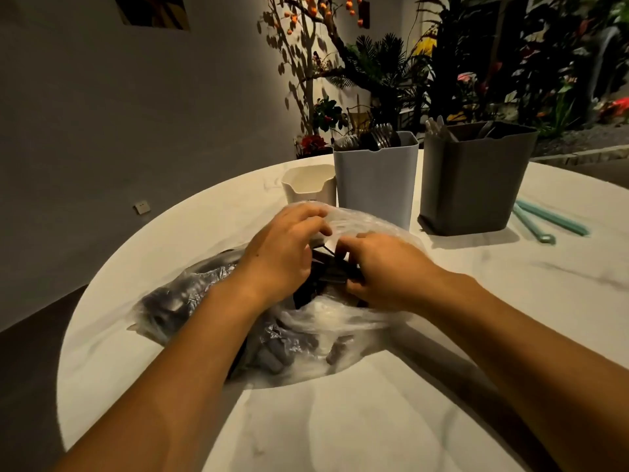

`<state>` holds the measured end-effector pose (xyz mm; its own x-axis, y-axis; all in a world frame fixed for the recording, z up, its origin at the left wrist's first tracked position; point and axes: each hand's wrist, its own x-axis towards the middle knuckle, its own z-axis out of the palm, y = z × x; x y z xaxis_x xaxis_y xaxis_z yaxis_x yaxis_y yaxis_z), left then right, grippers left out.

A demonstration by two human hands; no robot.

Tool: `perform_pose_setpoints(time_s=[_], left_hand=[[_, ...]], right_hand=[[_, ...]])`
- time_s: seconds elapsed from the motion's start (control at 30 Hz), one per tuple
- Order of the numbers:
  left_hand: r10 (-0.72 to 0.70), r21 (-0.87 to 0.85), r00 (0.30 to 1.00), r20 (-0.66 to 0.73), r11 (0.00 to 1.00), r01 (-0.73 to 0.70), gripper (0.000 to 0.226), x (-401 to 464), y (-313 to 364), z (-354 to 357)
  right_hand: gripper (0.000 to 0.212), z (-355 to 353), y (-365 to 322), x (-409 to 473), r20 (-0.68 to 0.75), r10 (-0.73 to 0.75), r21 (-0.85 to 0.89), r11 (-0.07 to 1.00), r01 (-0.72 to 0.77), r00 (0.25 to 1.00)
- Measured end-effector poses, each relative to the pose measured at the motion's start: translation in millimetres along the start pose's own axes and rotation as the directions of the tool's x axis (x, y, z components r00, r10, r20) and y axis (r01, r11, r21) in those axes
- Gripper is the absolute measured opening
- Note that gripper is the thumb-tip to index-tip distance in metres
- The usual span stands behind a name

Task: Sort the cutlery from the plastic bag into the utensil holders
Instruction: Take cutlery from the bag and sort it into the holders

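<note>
Both hands, left hand and right hand, grip dark cutlery inside the crumpled clear bag.

One head-worn wide-angle camera is looking forward and down, close over the round table.

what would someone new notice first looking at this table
Both hands, left hand and right hand, dig into the mouth of a crumpled clear plastic bag of dark cutlery at the table's middle. Behind it stand three holders in a row: a small white holder, a pale blue holder and a dark grey holder, the last two already holding utensils.
</note>
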<state>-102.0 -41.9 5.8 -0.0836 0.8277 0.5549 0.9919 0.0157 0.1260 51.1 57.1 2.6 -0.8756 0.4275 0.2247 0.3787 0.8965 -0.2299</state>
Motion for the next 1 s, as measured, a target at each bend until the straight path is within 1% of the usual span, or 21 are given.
perform_pose_setpoints(time_s=[0.07,0.1,0.17,0.2,0.23,0.27,0.3,0.33,0.37,0.4,0.43,0.5,0.53,0.6,0.63,0.7,0.77,0.87,0.93,1.0], left_hand=[[0.006,-0.017,0.999,-0.045,1.0,-0.007,0.029,-5,1,-7],[0.019,-0.034,0.999,-0.038,0.999,-0.02,0.027,-7,3,-10],[0.006,-0.084,0.999,0.038,0.997,-0.003,0.03,-13,8,-14],[-0.026,-0.085,0.996,0.091,0.996,0.033,0.036,-16,10,-15],[-0.071,-0.042,0.988,0.141,0.996,0.077,0.045,-18,12,-17],[-0.128,0.039,0.975,0.182,0.992,0.123,0.054,-21,12,-19],[-0.179,0.118,0.961,0.209,0.98,0.157,0.061,-23,12,-21],[-0.207,0.158,0.954,0.218,0.972,0.175,0.066,-24,12,-22],[-0.208,0.158,0.955,0.213,0.972,0.176,0.068,-24,12,-22],[-0.19,0.122,0.961,0.202,0.978,0.168,0.069,-24,13,-23],[-0.17,0.059,0.968,0.187,0.985,0.162,0.069,-23,15,-23],[-0.147,-0.065,0.978,0.147,0.985,0.158,0.065,-20,16,-22],[-0.143,-0.1,0.983,0.114,0.983,0.155,0.062,-19,17,-21],[-0.151,-0.136,0.988,0.041,0.978,0.155,0.055,-17,18,-21],[-0.167,-0.14,0.986,0.016,0.976,0.167,0.052,-17,19,-20],[-0.2,-0.129,0.98,-0.005,0.972,0.197,0.048,-17,17,-19],[-0.222,-0.122,0.974,0.054,0.966,0.227,0.047,-19,12,-16],[-0.215,-0.118,0.948,0.234,0.962,0.247,0.051,-22,7,-14],[-0.203,-0.125,0.941,0.271,0.962,0.244,0.056,-23,6,-11],[-0.202,-0.132,0.944,0.26,0.961,0.242,0.059,-23,5,-10]], right_hand=[[0.04,-5,-4,-5,0.008,-0.007,-0.098,0.995,0.008,1.0],[0.041,-7,-5,-9,0.001,-0.016,-0.146,0.989,0.016,1.0],[0.043,-9,-8,-14,-0.03,-0.047,-0.202,0.979,0.04,0.998],[0.043,-10,-9,-16,-0.041,-0.054,-0.2,0.979,0.045,0.998],[0.042,-11,-10,-17,-0.036,-0.055,-0.189,0.981,0.048,0.998],[0.041,-13,-10,-18,-0.01,-0.053,-0.169,0.984,0.05,0.999],[0.04,-14,-11,-19,0.037,-0.047,-0.14,0.989,0.052,0.998],[0.037,-15,-10,-21,0.098,-0.043,-0.098,0.994,0.053,0.994],[0.034,-16,-11,-22,0.15,-0.046,-0.049,0.997,0.053,0.988],[0.032,-17,-12,-23,0.173,-0.049,-0.005,0.999,0.051,0.984],[0.032,-16,-13,-23,0.156,-0.045,0.025,0.999,0.042,0.987],[0.043,-10,-16,-21,0.03,0.0,0.029,1.0,-0.001,1.0],[0.051,-5,-18,-20,-0.023,0.033,-0.005,0.999,-0.033,0.999],[0.063,6,-23,-20,-0.043,0.053,-0.121,0.991,-0.058,0.998],[0.063,11,-25,-21,-0.033,0.042,-0.157,0.987,-0.046,0.999],[0.051,14,-26,-20,-0.056,0.009,-0.125,0.992,-0.016,0.998],[0.036,10,-25,-19,-0.084,-0.003,-0.062,0.998,-0.002,0.996],[0.029,4,-19,-20,-0.064,0.01,-0.07,0.997,-0.014,0.998],[0.028,0,-14,-21,-0.067,0.008,-0.083,0.996,-0.013,0.998],[0.031,-4,-12,-21,-0.093,-0.001,-0.063,0.998,-0.004,0.996]])
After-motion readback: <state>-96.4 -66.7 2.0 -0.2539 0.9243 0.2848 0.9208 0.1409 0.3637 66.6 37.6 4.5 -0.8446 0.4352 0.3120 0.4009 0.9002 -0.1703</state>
